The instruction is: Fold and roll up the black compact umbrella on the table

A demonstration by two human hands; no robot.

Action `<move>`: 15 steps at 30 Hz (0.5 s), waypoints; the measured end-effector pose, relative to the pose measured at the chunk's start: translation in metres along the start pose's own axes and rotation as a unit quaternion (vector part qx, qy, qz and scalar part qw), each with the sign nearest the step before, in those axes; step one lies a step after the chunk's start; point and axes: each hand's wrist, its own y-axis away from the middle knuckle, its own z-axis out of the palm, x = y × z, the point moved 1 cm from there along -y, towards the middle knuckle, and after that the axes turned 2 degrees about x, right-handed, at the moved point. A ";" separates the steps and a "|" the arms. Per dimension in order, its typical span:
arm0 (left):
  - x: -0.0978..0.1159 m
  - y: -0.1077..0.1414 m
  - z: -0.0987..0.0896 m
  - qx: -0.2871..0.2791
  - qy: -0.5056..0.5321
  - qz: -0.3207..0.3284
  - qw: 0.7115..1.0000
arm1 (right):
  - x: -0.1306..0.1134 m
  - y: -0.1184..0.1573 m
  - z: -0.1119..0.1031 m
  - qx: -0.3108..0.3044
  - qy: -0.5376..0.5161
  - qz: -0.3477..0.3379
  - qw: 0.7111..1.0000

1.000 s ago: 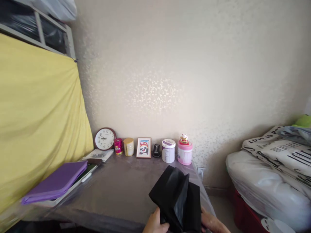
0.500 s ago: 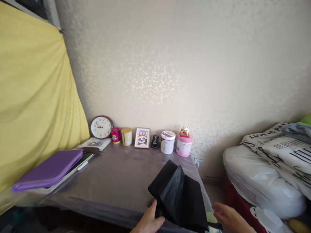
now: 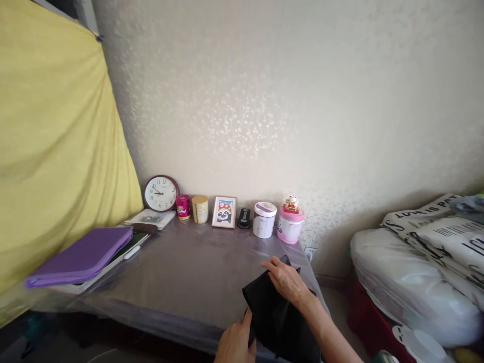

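Grey worktop (image 3: 189,275) below patterned wall (image 3: 242,101). Black folded fabric (image 3: 276,325) at near-right corner of worktop: grasped along lower left side by left hand (image 3: 235,342); touched across top by right hand (image 3: 285,280), fingers partly curled, grip indeterminable. Fabric partly masked by right forearm (image 3: 328,330). Farther back: clock (image 3: 162,193), picture frame (image 3: 224,213), white-lidded canister (image 3: 264,222).

Behind the bench's (image 3: 181,282) back edge rises a pale grey-beige wall (image 3: 340,111), where soft light picks out a leafy pattern (image 3: 245,123). A yellow cloth (image 3: 56,151) hangs in folds along the left edge. Near the back right corner sits a white wall socket (image 3: 310,250), with a strip of greyish floor (image 3: 335,298) beyond the right edge.
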 end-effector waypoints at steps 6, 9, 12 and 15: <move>0.000 0.005 -0.007 0.046 -0.070 0.030 0.996 | 0.008 -0.005 0.005 0.008 -0.009 0.018 1.000; 0.003 0.008 -0.004 0.023 -0.095 0.015 0.995 | 0.008 -0.009 0.012 0.042 -0.012 0.057 0.997; 0.007 0.009 0.008 -0.006 -0.107 -0.006 0.994 | 0.003 -0.013 0.027 0.046 0.009 0.071 0.996; 0.007 0.009 0.022 -0.016 -0.093 -0.037 0.995 | -0.005 -0.012 0.048 0.030 0.031 0.073 0.996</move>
